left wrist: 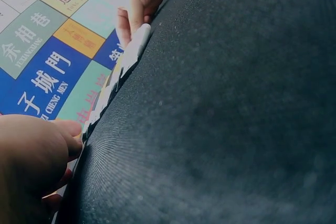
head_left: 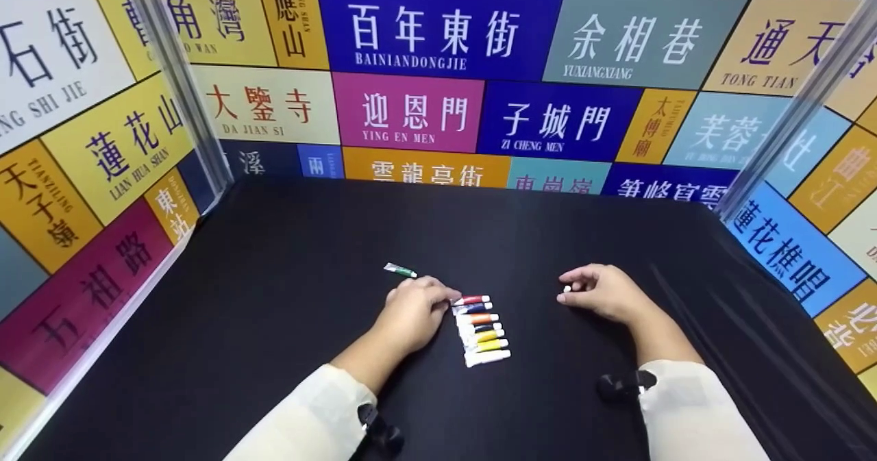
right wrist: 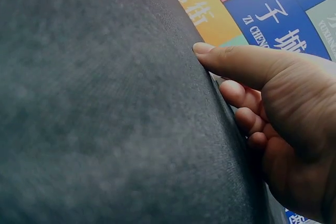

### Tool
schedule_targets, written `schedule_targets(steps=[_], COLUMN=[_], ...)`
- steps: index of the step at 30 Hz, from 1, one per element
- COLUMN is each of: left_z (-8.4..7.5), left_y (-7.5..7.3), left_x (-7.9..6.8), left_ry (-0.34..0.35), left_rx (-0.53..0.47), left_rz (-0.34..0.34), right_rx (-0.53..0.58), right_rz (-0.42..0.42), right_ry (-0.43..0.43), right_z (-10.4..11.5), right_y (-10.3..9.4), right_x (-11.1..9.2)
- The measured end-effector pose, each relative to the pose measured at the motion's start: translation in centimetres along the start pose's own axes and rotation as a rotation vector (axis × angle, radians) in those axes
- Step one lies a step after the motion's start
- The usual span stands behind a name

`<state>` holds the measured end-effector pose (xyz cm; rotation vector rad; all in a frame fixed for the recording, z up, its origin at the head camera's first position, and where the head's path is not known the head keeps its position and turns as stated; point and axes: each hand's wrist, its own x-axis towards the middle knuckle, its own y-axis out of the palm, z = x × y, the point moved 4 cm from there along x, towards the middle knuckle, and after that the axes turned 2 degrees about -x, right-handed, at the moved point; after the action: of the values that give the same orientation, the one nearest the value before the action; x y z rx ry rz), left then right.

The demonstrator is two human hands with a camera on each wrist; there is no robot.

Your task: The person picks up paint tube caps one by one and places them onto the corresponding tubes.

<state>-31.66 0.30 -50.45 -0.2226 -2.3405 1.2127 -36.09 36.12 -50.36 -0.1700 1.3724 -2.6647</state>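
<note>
Several small paint tubes lie side by side in a column on the black cloth, white caps to the right. At the far end is the red paint tube (head_left: 474, 300), then dark, orange and yellow paint tubes (head_left: 490, 345), with the white paint tube (head_left: 488, 357) nearest. My left hand (head_left: 413, 314) pinches the red tube's tail with thumb and finger. Beyond that hand a green paint tube (head_left: 401, 270) lies apart. To the right of the column, my right hand (head_left: 603, 293) holds a small white cap-like piece (head_left: 567, 288) between thumb and fingers; its rest is hidden by the fingers.
Black cloth (head_left: 288, 242) covers the table. Panels with coloured street-name signs (head_left: 411, 111) enclose its back and sides, joined by metal posts (head_left: 185, 84). Dark wrist cameras (head_left: 616, 387) sit at both cream sleeves (head_left: 692, 406).
</note>
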Motion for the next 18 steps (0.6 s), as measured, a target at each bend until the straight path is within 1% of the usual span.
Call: schedule_targets(steps=[4,18], left_z=[-0.01,0.14], left_y=[0.01,0.02], left_x=[-0.05,-0.04], left_ry=[-0.003,-0.025], left_rx=[-0.006,-0.001], left_rz=[0.003,0.016], right_rx=[-0.025,-0.061], right_rz=[-0.001,-0.016], right_ry=[-0.005,0.002], right_z=[-0.05,-0.32], right_y=[-0.07,-0.32], right_x=[-0.05,-0.01])
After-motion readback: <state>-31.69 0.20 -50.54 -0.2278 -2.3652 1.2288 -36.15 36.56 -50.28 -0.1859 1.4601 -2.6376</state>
